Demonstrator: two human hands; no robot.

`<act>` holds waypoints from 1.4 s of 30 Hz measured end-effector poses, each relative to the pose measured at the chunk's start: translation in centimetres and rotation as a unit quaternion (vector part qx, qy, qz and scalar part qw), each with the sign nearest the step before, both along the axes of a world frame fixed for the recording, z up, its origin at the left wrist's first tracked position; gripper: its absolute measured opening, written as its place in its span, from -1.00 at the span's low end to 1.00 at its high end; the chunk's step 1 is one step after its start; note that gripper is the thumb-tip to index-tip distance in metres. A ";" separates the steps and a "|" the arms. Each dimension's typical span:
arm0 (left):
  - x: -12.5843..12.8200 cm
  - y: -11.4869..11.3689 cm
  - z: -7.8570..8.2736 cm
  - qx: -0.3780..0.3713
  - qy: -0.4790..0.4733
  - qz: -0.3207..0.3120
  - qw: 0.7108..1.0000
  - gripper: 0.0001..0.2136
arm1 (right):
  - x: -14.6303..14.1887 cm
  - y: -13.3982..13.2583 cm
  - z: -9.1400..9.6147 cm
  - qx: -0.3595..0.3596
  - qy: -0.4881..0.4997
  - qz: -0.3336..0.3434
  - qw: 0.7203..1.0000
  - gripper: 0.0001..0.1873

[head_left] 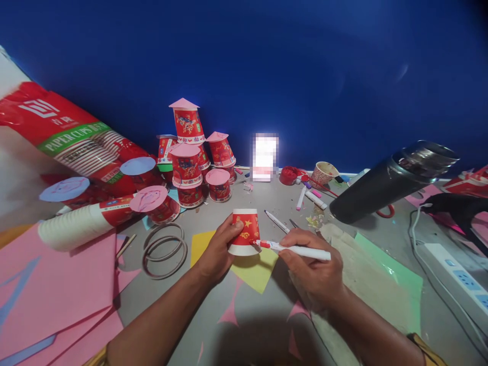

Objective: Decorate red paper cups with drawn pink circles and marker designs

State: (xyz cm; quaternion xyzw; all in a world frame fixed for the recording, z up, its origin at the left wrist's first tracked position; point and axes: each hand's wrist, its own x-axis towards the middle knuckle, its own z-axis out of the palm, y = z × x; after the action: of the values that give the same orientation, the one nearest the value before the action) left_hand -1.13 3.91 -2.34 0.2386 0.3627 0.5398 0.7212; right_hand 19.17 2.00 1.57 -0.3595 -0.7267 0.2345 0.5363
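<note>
My left hand (219, 249) is closed round the left side of a red paper cup (247, 226) with gold stars and a white rim. The cup is upside down, its wide rim at the bottom. In my right hand (318, 267) is a white marker (305, 251) with a red end, gripped like a pen. Its tip touches, or nearly touches, the cup's lower right side. Beneath the cup lies a sheet of yellow paper (255, 274). A second marker (277, 221) lies just beyond my right hand.
Decorated paper cups (186, 165) with pink tops stand stacked at the back left. Nearer are nested cups (80, 223), pink sheets (57, 300) and grey rings (165, 251). On the right are a dark flask (385, 183), a glue gun (457, 208) and a power strip (457, 274).
</note>
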 end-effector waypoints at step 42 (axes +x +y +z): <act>0.2 0.0 0.2 0.016 -0.003 -0.001 1.000 -0.62 | 0.2 0.1 0.2 -0.016 -0.023 0.002 1.000 -0.92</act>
State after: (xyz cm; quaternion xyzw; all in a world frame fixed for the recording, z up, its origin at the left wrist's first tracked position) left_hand -0.91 3.96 -2.12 0.2489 0.3512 0.5453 0.7192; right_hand 19.33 2.07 1.78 -0.3717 -0.7358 0.2391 0.5132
